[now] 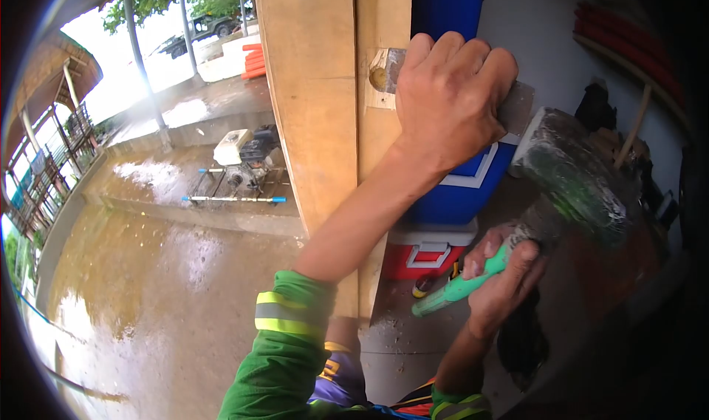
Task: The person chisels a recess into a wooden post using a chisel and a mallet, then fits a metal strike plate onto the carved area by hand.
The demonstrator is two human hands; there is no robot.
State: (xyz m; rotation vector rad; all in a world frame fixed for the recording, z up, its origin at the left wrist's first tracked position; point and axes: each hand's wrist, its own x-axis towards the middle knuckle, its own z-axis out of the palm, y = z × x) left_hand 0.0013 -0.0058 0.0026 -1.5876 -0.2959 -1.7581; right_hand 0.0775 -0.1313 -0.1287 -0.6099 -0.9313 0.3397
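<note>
My left hand [454,95] is wrapped round a flat grey bar [517,110]. One end of the bar is at a round hole [379,78] in the edge of an upright wooden door [317,102], and the other sticks out past my knuckles. Lower right, my right hand [502,283] grips the green handle of a hammer [461,291]. Its big, worn head [569,172] is up to the right of my left hand, apart from the bar.
Behind the door edge stand blue coolers [443,198] and a red cooler [417,260] with a white lid. An engine on a frame [247,158] sits on a wet concrete step at left. Dark items and a wooden stick [635,124] lean at the right wall.
</note>
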